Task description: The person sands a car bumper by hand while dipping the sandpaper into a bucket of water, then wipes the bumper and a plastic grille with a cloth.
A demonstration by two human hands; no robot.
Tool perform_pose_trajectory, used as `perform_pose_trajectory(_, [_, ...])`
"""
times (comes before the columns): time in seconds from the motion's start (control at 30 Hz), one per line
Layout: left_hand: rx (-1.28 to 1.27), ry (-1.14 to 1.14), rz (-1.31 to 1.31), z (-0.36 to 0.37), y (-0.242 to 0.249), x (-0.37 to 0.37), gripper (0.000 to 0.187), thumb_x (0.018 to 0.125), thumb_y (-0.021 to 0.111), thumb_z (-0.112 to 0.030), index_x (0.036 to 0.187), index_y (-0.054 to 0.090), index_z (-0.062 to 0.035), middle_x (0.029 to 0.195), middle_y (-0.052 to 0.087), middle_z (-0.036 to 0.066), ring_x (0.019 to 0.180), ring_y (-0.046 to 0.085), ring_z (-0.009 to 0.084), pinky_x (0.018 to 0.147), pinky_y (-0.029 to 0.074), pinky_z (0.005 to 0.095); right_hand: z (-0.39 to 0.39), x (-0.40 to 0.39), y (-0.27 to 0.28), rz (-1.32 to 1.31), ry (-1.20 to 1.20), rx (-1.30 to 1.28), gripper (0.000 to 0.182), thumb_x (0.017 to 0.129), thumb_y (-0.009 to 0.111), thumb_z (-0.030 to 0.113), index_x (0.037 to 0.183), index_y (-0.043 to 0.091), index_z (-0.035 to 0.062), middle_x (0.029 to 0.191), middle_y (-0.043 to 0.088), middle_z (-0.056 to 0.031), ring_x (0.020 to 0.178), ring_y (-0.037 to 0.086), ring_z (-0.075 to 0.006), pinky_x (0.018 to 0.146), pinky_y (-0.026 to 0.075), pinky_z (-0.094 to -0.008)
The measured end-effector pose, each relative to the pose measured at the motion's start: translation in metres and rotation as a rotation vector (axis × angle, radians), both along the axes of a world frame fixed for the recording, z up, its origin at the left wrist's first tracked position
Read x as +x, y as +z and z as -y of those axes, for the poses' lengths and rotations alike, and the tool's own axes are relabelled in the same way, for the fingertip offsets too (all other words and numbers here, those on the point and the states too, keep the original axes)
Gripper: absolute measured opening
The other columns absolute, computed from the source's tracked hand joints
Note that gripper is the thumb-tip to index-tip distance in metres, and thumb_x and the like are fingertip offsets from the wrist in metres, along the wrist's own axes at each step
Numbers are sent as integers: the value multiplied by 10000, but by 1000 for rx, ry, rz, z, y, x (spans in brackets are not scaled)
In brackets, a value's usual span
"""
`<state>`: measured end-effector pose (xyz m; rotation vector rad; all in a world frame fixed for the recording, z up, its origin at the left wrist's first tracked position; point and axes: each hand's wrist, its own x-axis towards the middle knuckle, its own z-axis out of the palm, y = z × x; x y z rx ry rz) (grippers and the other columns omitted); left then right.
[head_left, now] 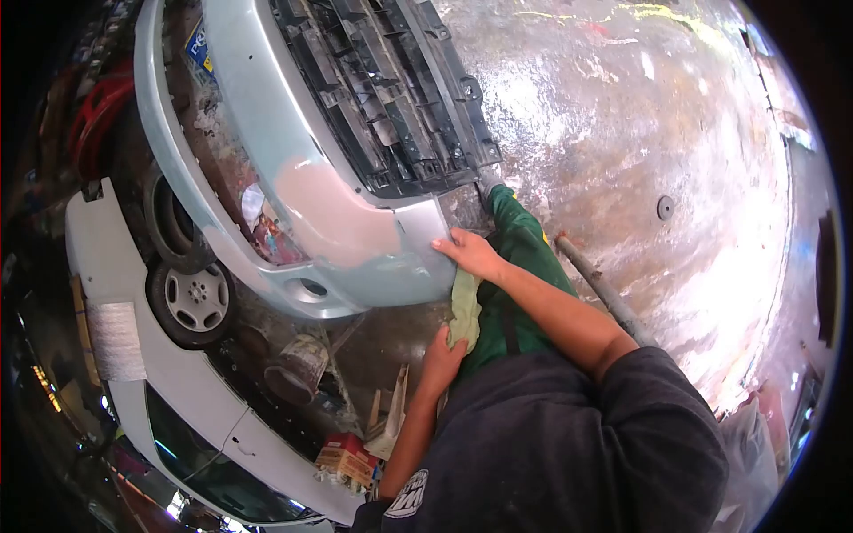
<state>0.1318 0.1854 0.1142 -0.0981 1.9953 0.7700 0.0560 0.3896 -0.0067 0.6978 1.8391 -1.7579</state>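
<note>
A car bumper in silver-grey and pale blue, with a pinkish smooth patch, stands in front of me. At its near corner, my right hand grips the edge, fingertips on the painted face and the other fingers partly hidden. Below it, my left hand is closed around a yellow-green cloth. The cloth stretches up from that hand along the bumper's end to just under my right hand. A black plastic grille fills the bumper's upper opening.
On the left are a white car body, an alloy wheel and a loose tyre. A dirty bucket and a red box sit below. A metal pipe runs beside my leg; a small disc lies on the stained floor.
</note>
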Motion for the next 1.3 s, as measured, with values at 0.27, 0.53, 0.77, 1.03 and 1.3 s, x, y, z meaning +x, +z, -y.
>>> perform_pose_trajectory(0.27, [-7, 34, 18, 12, 1, 0, 377, 890, 641, -253, 1135, 565, 23, 1012, 668, 252, 966, 667, 379, 828, 493, 414, 6, -6, -23, -65, -267, -365, 556, 912, 727, 366, 1255, 561, -38, 1145, 666, -109, 1034, 631, -201, 932, 492, -341])
perform_pose_trajectory(0.53, [-40, 35, 6, 15, 2, -6, 392, 892, 639, -273, 1148, 574, 17, 1022, 675, 257, 989, 665, 401, 843, 492, 414, 5, -30, 1, -149, -563, -335, 359, 949, 690, 282, 1150, 595, 1, 1001, 668, -60, 895, 608, -114, 831, 491, -271])
perform_pose_trajectory(0.77, [-68, -42, -1, 16, 2, -5, 410, 904, 623, -282, 1192, 574, 7, 1061, 674, 257, 1025, 661, 401, 859, 491, 412, 6, -37, 1, -64, -610, -295, 293, 952, 694, 299, 1027, 632, 23, 868, 654, -8, 765, 558, -66, 691, 454, -234])
perform_pose_trajectory(1.03, [-55, -43, -22, 18, -1, -6, 396, 909, 612, -289, 1168, 570, 8, 1041, 669, 254, 1001, 658, 406, 844, 488, 424, 6, -37, -7, -181, -624, -161, 297, 929, 711, 263, 1054, 606, 15, 888, 652, -44, 754, 579, -121, 711, 473, -281])
perform_pose_trajectory(1.3, [-60, -39, 10, 22, -3, -8, 470, 909, 616, -309, 1221, 562, 38, 1113, 647, 290, 1065, 624, 445, 891, 481, 448, -3, -47, 45, -466, -201, 693, 170, 897, 658, 202, 1017, 608, 91, 878, 597, -109, 844, 611, -296, 740, 478, -416])
